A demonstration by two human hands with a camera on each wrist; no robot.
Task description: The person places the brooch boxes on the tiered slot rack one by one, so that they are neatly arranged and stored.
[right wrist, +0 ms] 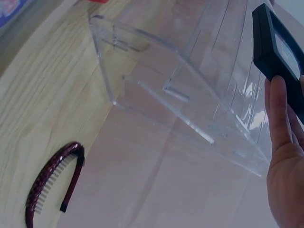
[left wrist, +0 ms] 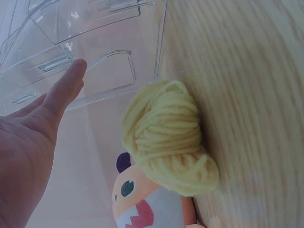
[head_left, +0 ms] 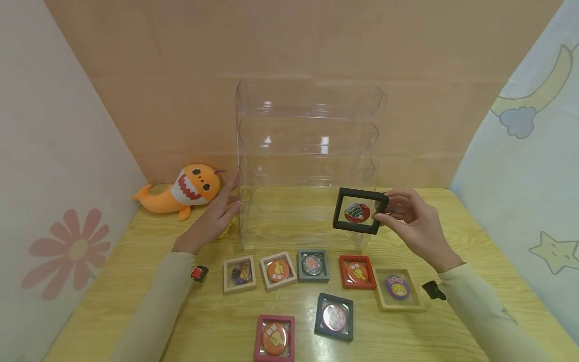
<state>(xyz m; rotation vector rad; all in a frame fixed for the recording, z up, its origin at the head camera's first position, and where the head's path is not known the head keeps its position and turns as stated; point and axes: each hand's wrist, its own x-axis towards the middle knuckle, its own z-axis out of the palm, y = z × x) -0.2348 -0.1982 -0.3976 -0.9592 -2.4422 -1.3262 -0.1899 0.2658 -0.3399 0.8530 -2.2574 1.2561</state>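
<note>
My right hand pinches the right edge of a black display frame between thumb and fingers. A red and green round badge shows in its clear window. The frame is held up in front of the lower right of a clear acrylic tiered rack. At the rack's left side, my left hand has its fingers extended, and the fingertips rest against the side panel. In the left wrist view a yellow yarn skein lies below that hand.
Several framed badges lie before the rack, among them a red frame, a grey frame and a magenta frame. An orange plush shark sits at the back left. A dark toothed headband lies right of the rack.
</note>
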